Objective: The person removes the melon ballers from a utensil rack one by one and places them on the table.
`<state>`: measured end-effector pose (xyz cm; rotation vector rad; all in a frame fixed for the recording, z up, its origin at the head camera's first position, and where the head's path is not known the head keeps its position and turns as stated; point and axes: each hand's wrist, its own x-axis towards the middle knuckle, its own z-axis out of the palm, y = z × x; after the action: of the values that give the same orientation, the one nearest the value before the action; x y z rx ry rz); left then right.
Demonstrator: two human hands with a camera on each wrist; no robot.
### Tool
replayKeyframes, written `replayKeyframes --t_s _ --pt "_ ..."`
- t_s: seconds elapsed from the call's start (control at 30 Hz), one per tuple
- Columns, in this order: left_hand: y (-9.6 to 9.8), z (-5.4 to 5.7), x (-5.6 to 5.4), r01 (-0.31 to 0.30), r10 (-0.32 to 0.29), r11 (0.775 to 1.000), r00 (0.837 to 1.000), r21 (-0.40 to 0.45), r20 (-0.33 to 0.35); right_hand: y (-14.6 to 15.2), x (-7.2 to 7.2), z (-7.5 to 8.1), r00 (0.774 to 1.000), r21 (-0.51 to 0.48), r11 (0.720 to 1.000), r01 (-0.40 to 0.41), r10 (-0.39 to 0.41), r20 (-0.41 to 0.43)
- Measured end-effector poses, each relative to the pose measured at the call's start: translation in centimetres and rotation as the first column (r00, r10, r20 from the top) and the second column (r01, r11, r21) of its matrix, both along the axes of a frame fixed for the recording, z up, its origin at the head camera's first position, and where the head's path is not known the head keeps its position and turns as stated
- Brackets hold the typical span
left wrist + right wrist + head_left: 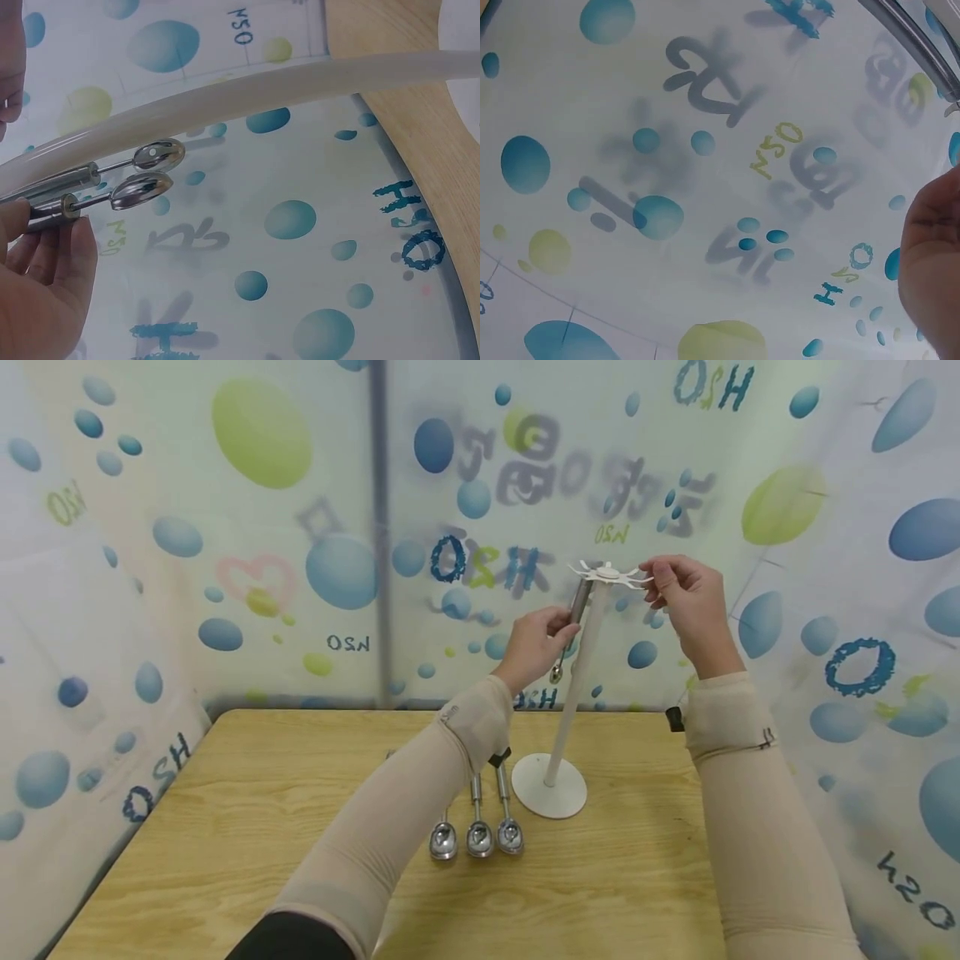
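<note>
My left hand (536, 643) pinches the thick metal handle of a spoon (141, 189) between thumb and fingers, just below the hooks of a white utensil stand (570, 706). Beside it, close to the pole, a second spoon (157, 154) hangs with its bowl downward. Whether the held spoon's top touches a hook cannot be made out. At the stand's right side, my right hand (692, 610) pinches the end of one hook arm (636, 578) between thumb and index finger. Only part of that hand shows in the right wrist view.
Several metal spoons (479, 839) lie side by side on the wooden table (300, 793), partly hidden by my left forearm. The stand's round white base (555, 802) rests to their right. A patterned curtain (337, 568) hangs behind and at both sides.
</note>
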<state>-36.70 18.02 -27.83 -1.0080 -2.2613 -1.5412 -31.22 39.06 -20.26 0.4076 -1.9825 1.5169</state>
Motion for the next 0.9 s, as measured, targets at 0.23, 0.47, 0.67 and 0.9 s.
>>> replayKeyframes --t_s 0.23,0.47,0.67,0.9 --pt "-0.3 0.2 0.1 -0.003 0.003 1.000 1.000 -0.007 0.028 -0.6 0.1 -0.4 0.998 0.106 0.994 0.040 -0.045 0.043" --pt "-0.7 0.2 0.1 -0.004 0.004 1.000 1.000 -0.008 0.031 -0.8 0.0 -0.3 0.998 0.120 0.992 0.041 -0.046 0.036" --pt "-1.3 0.3 0.4 -0.013 0.013 1.000 0.999 0.001 0.030 -1.1 -0.2 -0.3 0.998 0.122 0.992 0.038 -0.043 0.039" --pt "-2.0 0.3 0.8 -0.024 0.025 1.000 0.999 -0.011 0.043 -1.3 -0.7 -0.4 0.997 0.112 0.993 0.039 -0.046 0.061"
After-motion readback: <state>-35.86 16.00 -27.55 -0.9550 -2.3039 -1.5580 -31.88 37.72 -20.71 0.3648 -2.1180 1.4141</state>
